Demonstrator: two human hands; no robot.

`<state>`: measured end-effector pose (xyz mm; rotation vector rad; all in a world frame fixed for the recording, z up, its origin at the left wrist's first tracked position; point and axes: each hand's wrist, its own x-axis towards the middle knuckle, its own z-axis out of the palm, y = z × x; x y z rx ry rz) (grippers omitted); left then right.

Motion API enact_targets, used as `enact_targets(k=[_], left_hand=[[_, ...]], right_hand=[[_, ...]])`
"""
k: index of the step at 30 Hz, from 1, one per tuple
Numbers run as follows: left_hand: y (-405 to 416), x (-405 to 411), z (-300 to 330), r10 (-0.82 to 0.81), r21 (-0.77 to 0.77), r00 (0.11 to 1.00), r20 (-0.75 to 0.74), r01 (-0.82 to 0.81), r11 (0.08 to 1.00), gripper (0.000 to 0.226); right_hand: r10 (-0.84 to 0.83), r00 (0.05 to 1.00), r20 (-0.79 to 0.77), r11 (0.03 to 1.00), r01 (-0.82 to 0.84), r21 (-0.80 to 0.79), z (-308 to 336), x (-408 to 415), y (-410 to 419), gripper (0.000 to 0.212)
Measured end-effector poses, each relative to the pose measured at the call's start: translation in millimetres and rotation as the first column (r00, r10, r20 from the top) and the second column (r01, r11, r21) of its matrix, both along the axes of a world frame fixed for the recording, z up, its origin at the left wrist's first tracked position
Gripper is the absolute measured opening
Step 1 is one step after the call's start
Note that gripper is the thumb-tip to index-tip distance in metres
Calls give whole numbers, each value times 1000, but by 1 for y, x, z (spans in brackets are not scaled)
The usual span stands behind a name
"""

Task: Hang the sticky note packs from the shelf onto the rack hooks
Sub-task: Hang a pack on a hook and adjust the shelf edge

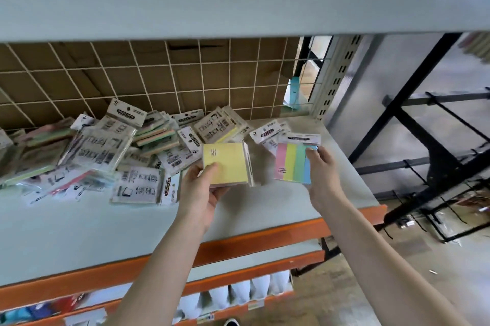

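I have two packs up off the shelf. My left hand (205,187) grips a square pale-yellow sticky note pack in clear plastic wrap (225,164), thumb on its face and fingers curled beneath. My right hand (322,174) pinches a pack of pink, yellow, green and blue striped notes with a white header card (294,162) by its right edge, at about three o'clock on the pack. I judge both light and fairly stiff as blocks, but the film looks slick, so a thumb-and-finger clamp across the paper body seems safer than holding the thin header, which must stay free for the hook. I cannot make out the hang hole on either. From nine to eleven o'clock of the yellow pack lies the loose heap of wrapped packs (106,150) on the grey shelf board (79,233). The black metal rack with hooks (437,161) stands at three o'clock, well apart.
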<state>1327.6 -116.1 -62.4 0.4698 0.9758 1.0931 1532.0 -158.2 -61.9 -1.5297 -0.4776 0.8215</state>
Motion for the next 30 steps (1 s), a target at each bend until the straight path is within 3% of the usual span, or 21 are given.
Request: enact_targets(k=[2,7,11,14,18,25,27,30], left_hand=[[-5,10,-1,-57,-27,998,14,58,998,13],[-24,41,2,-174,-13,979,105,176,984,24],[-50,77,10,-268,102,950,160,254,962,32],[-78,108,18,-301,196,952,58,285,938,26],[-119,147,22,-333,272,929,-164,367,890,25],[-187,201,33,-407,340,858,-313,502,795,38],[-201,218,42,-396,378,822,-410,548,746,29],[-222,247,58,-310,469,717,-624,662,585,36]], right_hand=[[49,987,-150,998,-44,34,-5,0,-15,21],[125,992,31,992,-125,-4,-13,9,-56,43],[94,995,26,996,-93,-16,-4,26,-84,25],[69,998,8,997,-69,31,11,38,-111,12],[0,977,211,989,-31,141,28,62,-156,15],[-36,950,311,973,-38,227,41,125,-251,5],[-28,935,354,978,-48,205,47,146,-276,7],[-53,885,462,986,-27,164,57,178,-309,13]])
